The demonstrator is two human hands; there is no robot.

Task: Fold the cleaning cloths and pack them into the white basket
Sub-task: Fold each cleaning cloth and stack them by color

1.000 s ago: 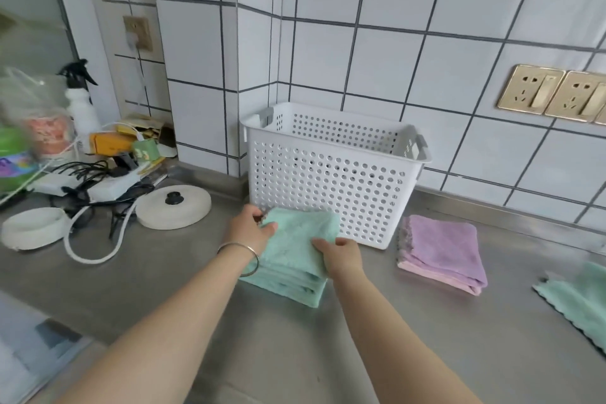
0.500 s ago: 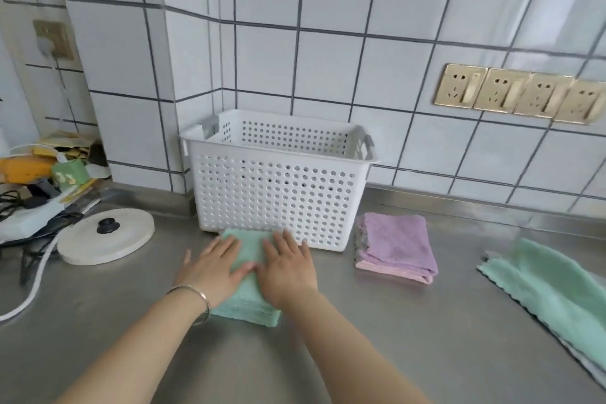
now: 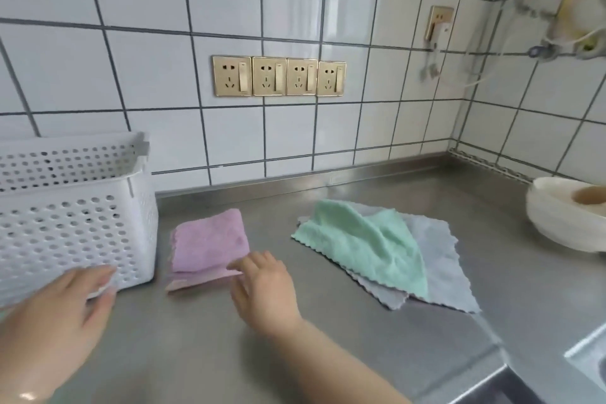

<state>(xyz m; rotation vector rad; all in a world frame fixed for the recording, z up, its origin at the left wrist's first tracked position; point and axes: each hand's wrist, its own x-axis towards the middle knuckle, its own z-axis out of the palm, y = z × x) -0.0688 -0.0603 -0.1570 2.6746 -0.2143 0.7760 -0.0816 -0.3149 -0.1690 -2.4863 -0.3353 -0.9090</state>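
Observation:
The white perforated basket (image 3: 75, 216) stands at the left on the steel counter. Just right of it lies a folded stack of purple and pink cloths (image 3: 210, 246). My right hand (image 3: 265, 289) hovers at that stack's near right corner, fingers relaxed and almost touching its edge. My left hand (image 3: 62, 311) is in front of the basket's near wall, fingers loosely spread and holding nothing. Further right an unfolded green cloth (image 3: 367, 246) lies spread over an unfolded grey cloth (image 3: 439, 269). The folded green cloth is out of view.
A stack of white bowls (image 3: 564, 216) sits at the far right of the counter (image 3: 328, 338). A sink edge (image 3: 587, 357) shows at the lower right. Four gold sockets (image 3: 278, 75) are on the tiled wall behind.
My view has swung right. Both hands have left the folded green cloth, which is no longer seen; the right hand has moved over to the purple stack.

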